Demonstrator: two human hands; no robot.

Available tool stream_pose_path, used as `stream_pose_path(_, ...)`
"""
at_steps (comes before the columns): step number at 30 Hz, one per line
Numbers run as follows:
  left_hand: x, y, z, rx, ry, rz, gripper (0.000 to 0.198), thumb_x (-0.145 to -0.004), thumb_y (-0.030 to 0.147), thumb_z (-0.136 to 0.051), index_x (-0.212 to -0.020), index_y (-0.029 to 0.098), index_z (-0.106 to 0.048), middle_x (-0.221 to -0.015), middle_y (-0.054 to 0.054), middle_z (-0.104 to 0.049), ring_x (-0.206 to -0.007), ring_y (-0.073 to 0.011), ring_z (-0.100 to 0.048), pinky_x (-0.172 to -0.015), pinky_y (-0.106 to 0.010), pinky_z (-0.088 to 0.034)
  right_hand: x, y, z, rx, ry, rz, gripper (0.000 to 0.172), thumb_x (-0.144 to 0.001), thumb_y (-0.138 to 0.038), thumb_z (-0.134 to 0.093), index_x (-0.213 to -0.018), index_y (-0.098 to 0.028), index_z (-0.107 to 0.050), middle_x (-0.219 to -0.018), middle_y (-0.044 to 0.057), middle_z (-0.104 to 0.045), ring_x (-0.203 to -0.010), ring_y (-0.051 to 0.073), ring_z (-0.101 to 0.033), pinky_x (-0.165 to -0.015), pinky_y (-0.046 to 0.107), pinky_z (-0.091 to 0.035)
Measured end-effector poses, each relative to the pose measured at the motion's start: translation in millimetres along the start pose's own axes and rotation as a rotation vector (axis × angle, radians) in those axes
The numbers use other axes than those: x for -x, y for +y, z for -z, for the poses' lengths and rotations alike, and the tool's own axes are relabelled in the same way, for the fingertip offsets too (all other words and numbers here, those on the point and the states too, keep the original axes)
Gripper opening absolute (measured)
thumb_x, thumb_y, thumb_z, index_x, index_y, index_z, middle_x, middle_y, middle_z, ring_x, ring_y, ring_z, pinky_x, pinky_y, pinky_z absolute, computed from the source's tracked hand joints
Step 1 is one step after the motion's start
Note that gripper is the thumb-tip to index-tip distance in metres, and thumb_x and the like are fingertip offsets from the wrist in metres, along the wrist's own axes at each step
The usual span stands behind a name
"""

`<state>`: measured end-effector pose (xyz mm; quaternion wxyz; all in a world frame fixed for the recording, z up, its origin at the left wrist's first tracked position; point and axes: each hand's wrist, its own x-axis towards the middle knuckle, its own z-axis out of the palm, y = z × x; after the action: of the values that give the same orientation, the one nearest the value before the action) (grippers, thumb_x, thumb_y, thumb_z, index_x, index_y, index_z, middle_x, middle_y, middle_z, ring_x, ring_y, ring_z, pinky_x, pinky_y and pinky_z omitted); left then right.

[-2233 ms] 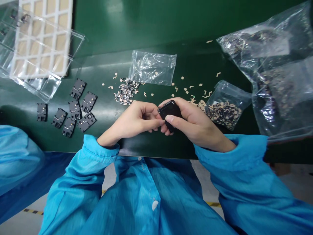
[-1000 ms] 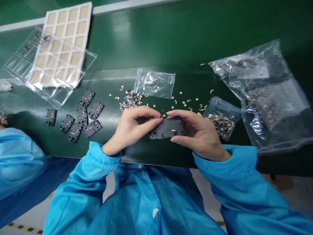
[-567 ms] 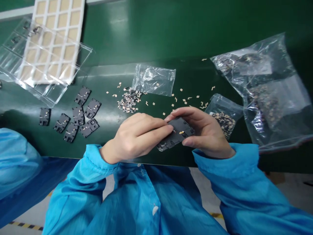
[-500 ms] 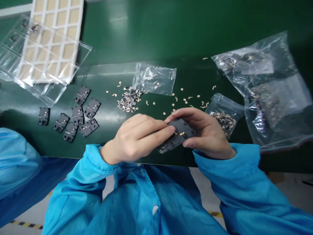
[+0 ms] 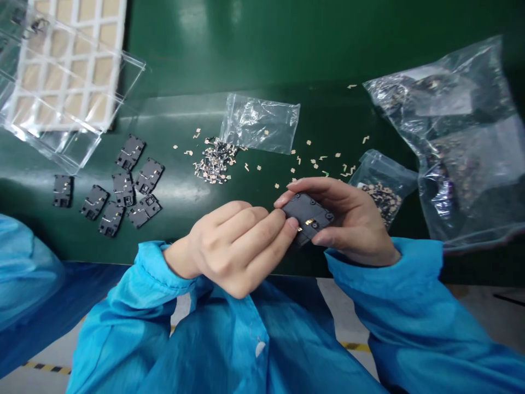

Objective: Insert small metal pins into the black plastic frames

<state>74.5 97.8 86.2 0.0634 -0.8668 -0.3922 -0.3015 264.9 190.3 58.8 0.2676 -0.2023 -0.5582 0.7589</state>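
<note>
A flat black plastic housing part (image 5: pixel 309 210) with small gold contacts is held above the table's front edge. My right hand (image 5: pixel 348 219) grips its right end between thumb and fingers. My left hand (image 5: pixel 238 241) is closed at the left end, fingers pressed on the part's surface and covering that end. Similar black housing parts (image 5: pixel 123 189) lie in a loose group at the left. In the middle is a heap of tiny metal pieces (image 5: pixel 215 161), with several copper-coloured flat bits (image 5: pixel 315 163) scattered to its right.
A clear zip bag (image 5: pixel 262 123) lies behind the heap. At right are a small bag of bits (image 5: pixel 381 200) and a large clear bag (image 5: pixel 459 148). A white compartment tray (image 5: pixel 117 71) with a clear plastic tray (image 5: pixel 88 156) stands back left. A person's blue sleeve (image 5: pixel 28 262) shows far left.
My left hand has shifted slightly along the housing part, and now covers its lower left end. The part is turned a little in my fingers. The whole view has moved slightly.
</note>
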Motion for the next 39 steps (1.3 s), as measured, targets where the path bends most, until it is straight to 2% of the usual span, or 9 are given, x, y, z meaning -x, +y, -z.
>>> stream_pose_path(4,-2.0,-0.9,-2.1,-0.089,0.029,-0.049,0.023,-0.093,0.009,-0.046,-0.099,0.003,-0.067,-0.089,-0.013,-0.074,-0.077,-0.0181,-0.07,-0.063,-0.03,-0.059,0.1,-0.8,-0.7,0.078,0.031,0.023,0.041,-0.072,-0.04,-0.081,-0.11,-0.033,-0.069,-0.1,-0.002,-0.074,-0.094,0.015,-0.071,-0.084,0.025,-0.06)
stream_pose_path(13,-3.9,0.6,-3.8,-0.18,0.039,-0.09,0.023,-0.092,0.009,-0.047,-0.095,0.005,-0.069,-0.086,-0.012,-0.074,-0.072,-0.0175,-0.069,-0.058,-0.029,-0.06,0.7,-0.5,-1.2,0.133,0.057,0.045,0.041,-0.071,-0.042,-0.082,-0.109,-0.031,-0.069,-0.1,-0.001,-0.075,-0.092,0.016,-0.071,-0.084,0.026,-0.06)
stream_pose_path(23,-3.5,1.0,-3.8,-0.204,0.029,-0.107,0.017,-0.089,0.01,-0.054,-0.093,0.009,-0.07,-0.084,-0.009,-0.072,-0.076,-0.0181,-0.069,-0.058,-0.029,-0.061,1.9,2.1,-2.5,0.113,0.075,0.049,0.041,-0.07,-0.04,-0.083,-0.109,-0.036,-0.07,-0.099,-0.003,-0.074,-0.091,0.014,-0.07,-0.083,0.022,-0.059)
stream_pose_path(27,-5.5,1.3,-3.2,-0.204,0.05,-0.119,0.018,-0.09,0.009,-0.053,-0.091,0.006,-0.071,-0.081,-0.01,-0.073,-0.075,-0.0174,-0.07,-0.062,-0.027,-0.062,2.2,2.5,-3.0,0.099,0.079,0.047,0.042,-0.069,-0.04,-0.083,-0.108,-0.036,-0.07,-0.099,-0.003,-0.074,-0.092,0.014,-0.07,-0.084,0.021,-0.058)
stream_pose_path(33,-3.5,4.4,-1.1,-0.138,0.025,-0.077,0.018,-0.09,0.007,-0.054,-0.096,0.001,-0.069,-0.089,-0.014,-0.074,-0.077,-0.0197,-0.071,-0.066,-0.03,-0.063,2.1,2.4,-3.3,0.096,0.071,0.045,0.041,-0.069,-0.04,-0.083,-0.108,-0.034,-0.069,-0.099,-0.003,-0.074,-0.092,0.013,-0.07,-0.084,0.022,-0.059)
stream_pose_path(39,-2.3,6.0,-0.8,-0.135,0.012,-0.066,0.018,-0.09,0.007,-0.054,-0.097,0.002,-0.069,-0.091,-0.015,-0.074,-0.08,-0.0205,-0.071,-0.066,-0.032,-0.063,1.8,-0.7,-2.8,0.125,0.067,0.042,0.04,-0.069,-0.043,-0.082,-0.105,-0.031,-0.069,-0.098,0.0,-0.074,-0.091,0.016,-0.071,-0.082,0.027,-0.061)
